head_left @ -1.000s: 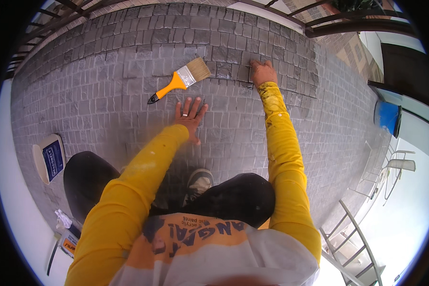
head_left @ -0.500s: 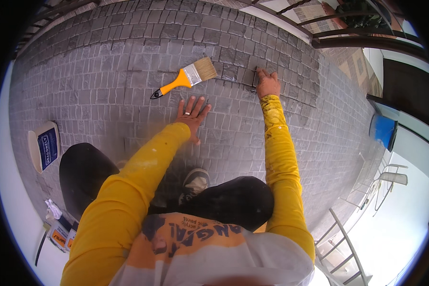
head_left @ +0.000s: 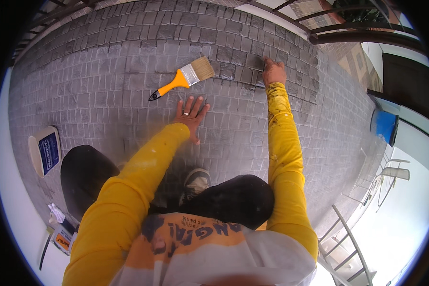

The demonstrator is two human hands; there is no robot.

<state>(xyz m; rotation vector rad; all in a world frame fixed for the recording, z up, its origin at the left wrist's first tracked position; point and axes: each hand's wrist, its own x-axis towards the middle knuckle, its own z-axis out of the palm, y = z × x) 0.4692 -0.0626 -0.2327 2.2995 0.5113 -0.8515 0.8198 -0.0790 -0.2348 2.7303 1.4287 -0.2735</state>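
My left hand [head_left: 189, 117], with a ring on one finger, rests palm down on the grey cobble-patterned paving [head_left: 124, 109], fingers spread. Just above it lies a flat paintbrush [head_left: 174, 81] with an orange handle, metal band and pale bristles. My right hand [head_left: 274, 70] reaches farther forward onto a darker, wet-looking band of the paving, its fingers curled at the surface; whatever they grip, if anything, I cannot make out. Both yellow sleeves show, the right cuff stained dark.
A white tub [head_left: 45, 151] stands at left, with cans and a rag [head_left: 57, 212] lower down. A dark metal railing [head_left: 348, 33] edges the paving at the top. At right are a blue container [head_left: 383, 124], a chair [head_left: 393, 174] and a ladder [head_left: 348, 243].
My right hand has shifted a little to the right and farther forward over the dark paving in the last half second. My left hand stays flat in the same place.
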